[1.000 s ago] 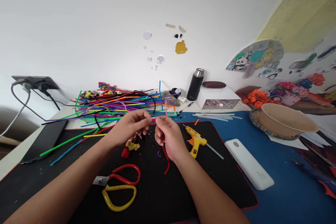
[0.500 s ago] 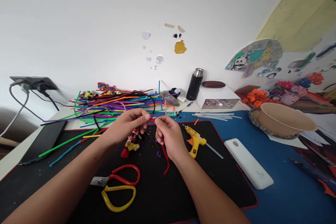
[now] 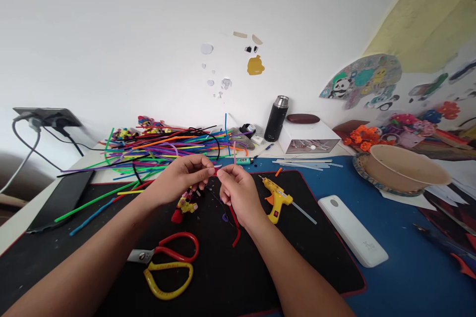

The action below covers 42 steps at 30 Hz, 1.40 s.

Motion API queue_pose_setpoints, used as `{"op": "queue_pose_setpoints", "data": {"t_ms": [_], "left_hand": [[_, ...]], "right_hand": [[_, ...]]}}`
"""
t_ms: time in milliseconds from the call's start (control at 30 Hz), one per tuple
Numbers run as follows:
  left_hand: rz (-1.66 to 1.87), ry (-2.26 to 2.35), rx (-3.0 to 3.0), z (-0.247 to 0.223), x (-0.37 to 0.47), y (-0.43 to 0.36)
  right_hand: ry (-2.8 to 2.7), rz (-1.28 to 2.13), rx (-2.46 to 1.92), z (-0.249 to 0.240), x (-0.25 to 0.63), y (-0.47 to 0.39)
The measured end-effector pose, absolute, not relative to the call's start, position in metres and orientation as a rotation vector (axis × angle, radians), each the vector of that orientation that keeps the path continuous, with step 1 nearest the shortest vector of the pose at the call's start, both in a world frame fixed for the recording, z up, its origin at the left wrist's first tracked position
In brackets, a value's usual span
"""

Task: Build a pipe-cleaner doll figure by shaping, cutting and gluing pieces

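Observation:
Thumb and fingers of my left hand (image 3: 189,176) pinch one end of a small red piece (image 3: 215,171). My right hand (image 3: 236,185) pinches its other end, so the fingertips almost meet above the black mat (image 3: 230,277). A red pipe cleaner strip (image 3: 235,228) hangs or lies just below my right hand, beside a small purple curl (image 3: 225,217). Beneath my left hand lies a small yellow, pink and red figure (image 3: 186,205), partly hidden by the fingers. How the red piece is shaped between the fingertips is too small to tell.
Scissors (image 3: 171,263) with red and yellow handles lie nearest me. Right of my hands is a yellow glue gun (image 3: 277,198), then a white power bank (image 3: 353,232). Colourful pipe cleaners (image 3: 167,146) are heaped along the wall, near a black flask (image 3: 276,119). A bowl (image 3: 407,168) stands right.
My fingertips have drawn slightly closer around the red piece, and my left fingers have shifted a little. The objects on the mat lie as before.

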<state>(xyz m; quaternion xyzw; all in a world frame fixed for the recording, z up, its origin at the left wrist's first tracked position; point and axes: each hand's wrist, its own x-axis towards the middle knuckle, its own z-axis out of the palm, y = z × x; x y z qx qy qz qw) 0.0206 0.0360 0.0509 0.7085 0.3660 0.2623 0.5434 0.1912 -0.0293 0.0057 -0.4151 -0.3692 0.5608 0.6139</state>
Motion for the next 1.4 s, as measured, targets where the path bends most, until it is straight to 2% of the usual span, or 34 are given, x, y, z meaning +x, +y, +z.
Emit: {"op": "queue_pose_setpoints", "data": {"t_ms": [1067, 1400], "left_hand": [[0.350, 0.843, 1.747, 0.054, 0.007, 0.048], [0.392, 0.835, 1.753, 0.052, 0.006, 0.048]], "right_hand": [[-0.923, 1.268, -1.041, -0.002, 0.189, -0.027], [-0.977, 1.247, -1.071, -0.004, 0.189, -0.026]]}}
